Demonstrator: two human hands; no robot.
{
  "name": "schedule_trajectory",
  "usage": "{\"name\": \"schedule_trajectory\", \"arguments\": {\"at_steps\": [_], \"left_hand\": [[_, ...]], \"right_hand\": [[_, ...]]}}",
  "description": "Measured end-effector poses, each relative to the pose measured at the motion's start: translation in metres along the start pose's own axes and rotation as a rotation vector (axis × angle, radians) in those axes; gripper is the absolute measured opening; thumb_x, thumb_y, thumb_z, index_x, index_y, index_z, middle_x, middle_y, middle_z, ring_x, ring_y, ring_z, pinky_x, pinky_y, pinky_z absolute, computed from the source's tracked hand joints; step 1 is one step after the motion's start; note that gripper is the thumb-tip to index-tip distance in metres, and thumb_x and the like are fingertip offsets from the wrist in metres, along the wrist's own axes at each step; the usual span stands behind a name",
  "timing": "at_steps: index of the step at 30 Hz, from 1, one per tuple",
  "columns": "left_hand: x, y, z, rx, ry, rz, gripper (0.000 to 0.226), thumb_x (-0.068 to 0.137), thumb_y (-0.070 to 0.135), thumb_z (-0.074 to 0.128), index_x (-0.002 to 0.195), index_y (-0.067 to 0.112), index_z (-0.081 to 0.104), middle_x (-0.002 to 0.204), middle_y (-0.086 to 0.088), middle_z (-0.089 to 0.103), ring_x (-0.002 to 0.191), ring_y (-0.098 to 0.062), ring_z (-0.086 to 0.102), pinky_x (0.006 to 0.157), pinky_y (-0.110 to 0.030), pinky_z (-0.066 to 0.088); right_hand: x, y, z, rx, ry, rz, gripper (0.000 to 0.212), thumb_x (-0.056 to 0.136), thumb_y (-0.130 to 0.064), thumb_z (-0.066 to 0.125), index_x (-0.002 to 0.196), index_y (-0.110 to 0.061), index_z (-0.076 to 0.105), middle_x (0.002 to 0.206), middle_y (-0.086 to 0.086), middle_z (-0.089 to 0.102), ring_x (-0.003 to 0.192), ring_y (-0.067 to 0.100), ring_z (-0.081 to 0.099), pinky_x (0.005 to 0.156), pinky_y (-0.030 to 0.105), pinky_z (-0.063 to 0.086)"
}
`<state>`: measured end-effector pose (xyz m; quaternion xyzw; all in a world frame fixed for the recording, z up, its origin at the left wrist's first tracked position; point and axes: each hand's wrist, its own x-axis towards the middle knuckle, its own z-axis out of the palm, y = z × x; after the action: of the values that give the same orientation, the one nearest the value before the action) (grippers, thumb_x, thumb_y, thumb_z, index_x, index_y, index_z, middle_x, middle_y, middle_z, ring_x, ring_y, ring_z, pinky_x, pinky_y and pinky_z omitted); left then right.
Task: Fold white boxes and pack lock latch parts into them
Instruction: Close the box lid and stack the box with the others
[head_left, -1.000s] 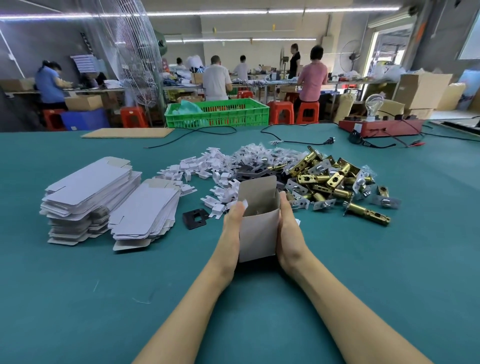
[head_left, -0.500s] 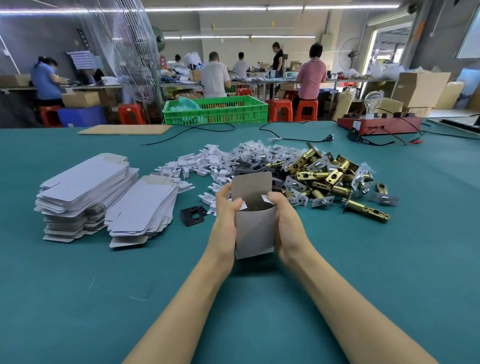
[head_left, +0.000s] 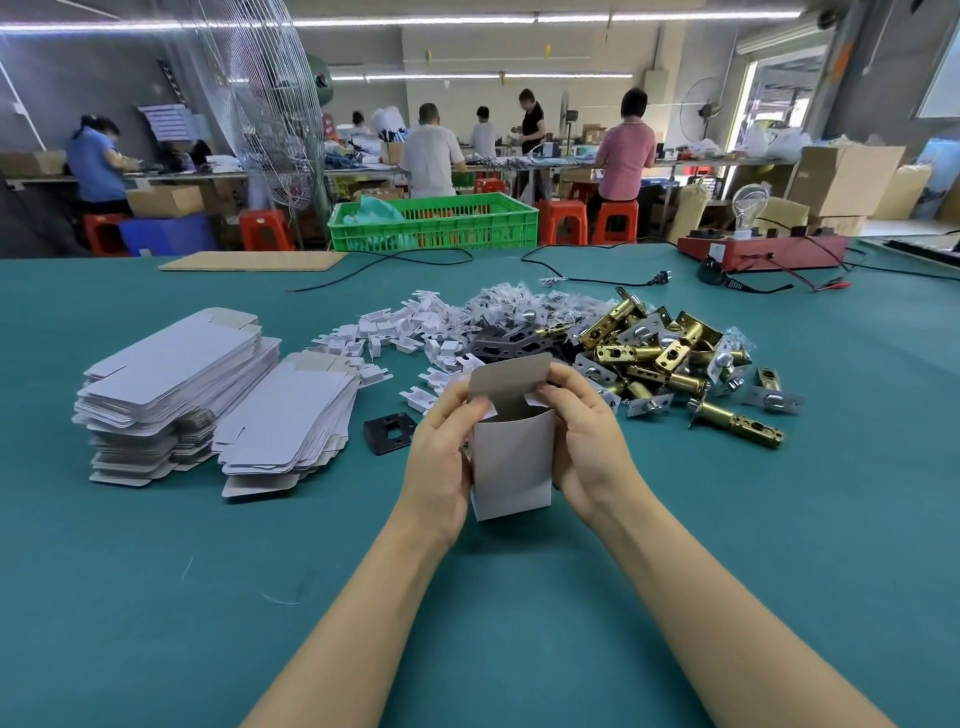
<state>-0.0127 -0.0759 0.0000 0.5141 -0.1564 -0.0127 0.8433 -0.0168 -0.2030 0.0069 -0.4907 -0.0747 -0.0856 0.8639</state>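
White box: upright, long axis vertical, open top flap up, no print readable
Place: above desk, near latch pile
Fingers: left hand, right hand both grip box

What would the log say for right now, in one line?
step: folding box | left hand: holds white box | right hand: holds it, thumb on side flap | top flap up | brass latches: unpacked

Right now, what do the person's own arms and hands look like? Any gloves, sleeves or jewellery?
Both forearms are bare up to the picture's lower edge, with no sleeve in view. The left hand and right hand wear no gloves, and no ring, watch or bracelet shows. The fingernails look short and unpainted.
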Motion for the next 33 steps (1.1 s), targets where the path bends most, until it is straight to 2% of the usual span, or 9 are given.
{"name": "schedule_trajectory", "arguments": {"at_steps": [5, 8, 12, 16, 18, 20, 22, 28, 33], "left_hand": [[-0.001, 0.004, -0.005, -0.022, -0.035, -0.067, 0.019, 0.082, 0.019, 0.062, 0.093, 0.021, 0.078, 0.102, -0.005, 0.072, 0.095, -0.018, 0.062, 0.085, -0.034, 0.046], [-0.001, 0.003, -0.006, -0.04, -0.014, -0.063, 0.02, 0.081, 0.017, 0.063, 0.096, 0.015, 0.076, 0.106, -0.01, 0.071, 0.099, -0.022, 0.063, 0.091, -0.038, 0.045], [-0.002, 0.005, -0.005, -0.006, -0.041, -0.037, 0.048, 0.076, 0.028, 0.067, 0.113, -0.003, 0.067, 0.122, -0.027, 0.063, 0.115, -0.037, 0.058, 0.101, -0.049, 0.041], [-0.006, 0.009, 0.002, 0.033, -0.044, -0.044, 0.072, 0.061, 0.058, 0.08, 0.107, 0.004, 0.068, 0.12, -0.025, 0.065, 0.114, -0.041, 0.059, 0.101, -0.053, 0.042], [-0.005, 0.007, 0.002, 0.03, -0.013, -0.03, 0.061, 0.051, 0.052, 0.087, 0.095, 0.012, 0.072, 0.107, -0.017, 0.07, 0.101, -0.032, 0.063, 0.09, -0.047, 0.046], [-0.004, 0.006, 0.001, 0.022, -0.009, -0.022, 0.033, 0.053, 0.037, 0.08, 0.081, 0.02, 0.074, 0.092, -0.003, 0.071, 0.085, -0.018, 0.064, 0.076, -0.036, 0.046], [-0.003, 0.004, -0.001, 0.031, -0.009, -0.02, 0.027, 0.053, 0.033, 0.074, 0.078, 0.024, 0.074, 0.086, 0.001, 0.07, 0.079, -0.014, 0.063, 0.069, -0.031, 0.046], [-0.005, -0.006, 0.0, 0.121, 0.151, 0.07, 0.042, 0.057, 0.038, 0.072, 0.098, 0.027, 0.067, 0.098, 0.002, 0.066, 0.091, -0.013, 0.061, 0.082, -0.028, 0.049], [-0.008, -0.01, 0.003, 0.341, 0.16, 0.235, 0.021, 0.084, 0.033, 0.06, 0.097, 0.049, 0.065, 0.092, 0.003, 0.059, 0.08, -0.002, 0.054, 0.074, -0.01, 0.044]], "right_hand": [[-0.003, -0.006, -0.006, 0.075, -0.038, 0.113, 0.016, 0.082, -0.016, 0.06, 0.093, -0.016, 0.071, 0.093, 0.006, 0.072, 0.084, 0.02, 0.065, 0.081, 0.033, 0.048], [-0.004, -0.007, -0.008, 0.083, -0.046, 0.127, 0.015, 0.079, -0.018, 0.062, 0.088, -0.017, 0.074, 0.092, 0.006, 0.072, 0.085, 0.02, 0.065, 0.081, 0.034, 0.048], [-0.006, -0.007, -0.01, 0.086, -0.067, 0.12, 0.013, 0.081, -0.016, 0.067, 0.093, -0.011, 0.071, 0.098, 0.013, 0.069, 0.094, 0.027, 0.061, 0.088, 0.038, 0.045], [-0.006, -0.008, -0.008, 0.049, -0.094, 0.16, 0.048, 0.06, -0.048, 0.084, 0.089, -0.013, 0.07, 0.1, 0.015, 0.067, 0.095, 0.028, 0.059, 0.085, 0.04, 0.046], [-0.007, -0.009, -0.007, 0.01, -0.105, 0.122, 0.051, 0.048, -0.053, 0.089, 0.079, -0.017, 0.072, 0.097, 0.012, 0.066, 0.092, 0.026, 0.058, 0.084, 0.04, 0.043], [-0.007, -0.01, -0.007, 0.003, -0.109, 0.111, 0.038, 0.05, -0.042, 0.087, 0.076, -0.018, 0.072, 0.092, 0.008, 0.067, 0.087, 0.022, 0.058, 0.082, 0.038, 0.041], [-0.007, -0.011, -0.008, 0.024, -0.108, 0.124, 0.024, 0.056, -0.033, 0.078, 0.075, -0.019, 0.073, 0.087, 0.004, 0.069, 0.08, 0.017, 0.061, 0.077, 0.035, 0.043], [-0.004, -0.007, -0.01, 0.114, -0.047, 0.149, 0.022, 0.068, -0.009, 0.065, 0.088, -0.013, 0.072, 0.095, 0.012, 0.069, 0.085, 0.022, 0.062, 0.083, 0.036, 0.046], [-0.003, -0.006, -0.01, 0.09, -0.059, 0.134, 0.025, 0.071, -0.01, 0.066, 0.095, -0.013, 0.07, 0.092, 0.009, 0.071, 0.081, 0.017, 0.064, 0.08, 0.033, 0.048]]}}
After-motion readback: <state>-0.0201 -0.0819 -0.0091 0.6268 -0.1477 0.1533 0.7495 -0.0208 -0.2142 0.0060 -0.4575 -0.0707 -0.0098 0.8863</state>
